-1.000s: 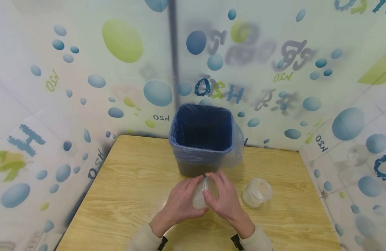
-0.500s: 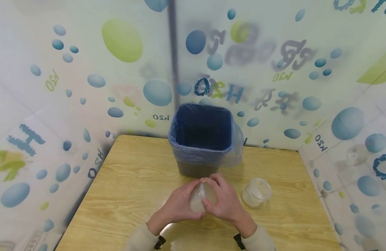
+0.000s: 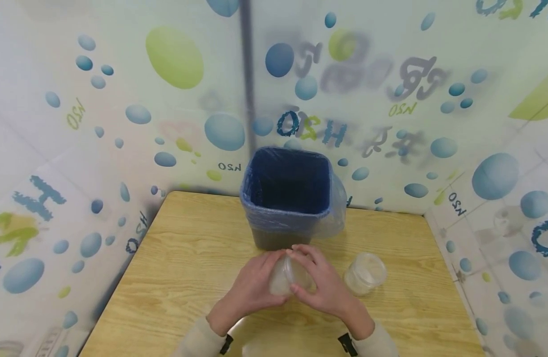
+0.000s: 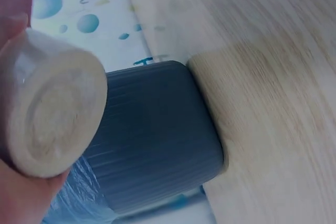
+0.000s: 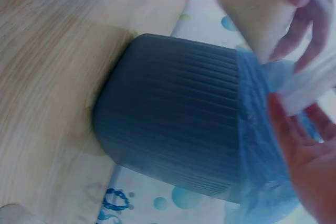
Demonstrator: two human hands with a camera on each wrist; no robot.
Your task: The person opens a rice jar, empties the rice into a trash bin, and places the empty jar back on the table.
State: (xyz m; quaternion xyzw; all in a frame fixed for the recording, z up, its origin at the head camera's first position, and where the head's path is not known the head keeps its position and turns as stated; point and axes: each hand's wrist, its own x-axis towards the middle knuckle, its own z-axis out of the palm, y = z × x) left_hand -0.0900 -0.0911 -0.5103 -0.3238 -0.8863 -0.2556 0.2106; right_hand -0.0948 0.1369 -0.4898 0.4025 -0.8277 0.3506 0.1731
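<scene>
My left hand [image 3: 252,283] grips the side of a clear jar [image 3: 279,280], tilted in front of the bin. The jar's round base [image 4: 56,116], with a ring in its middle, fills the left side of the left wrist view. With thumb and fingers my right hand [image 3: 326,285] holds a translucent lid [image 5: 310,85] by its edge. In the head view the lid lies right at the jar's mouth; fingers hide part of both. A second clear jar [image 3: 364,273] stands on the table just right of my right hand.
A dark ribbed bin [image 4: 152,135] stands directly beyond my hands, lined with a blue plastic bag [image 3: 283,219] folded over its rim. Its mouth faces up. The wooden table [image 3: 189,238] ends at a wall printed with blue and green spots [image 3: 225,132].
My right hand has shifted slightly to the right, its fingers spread wider around the lid. My left hand stays nearly in place on the jar. The bin and second jar have not moved.
</scene>
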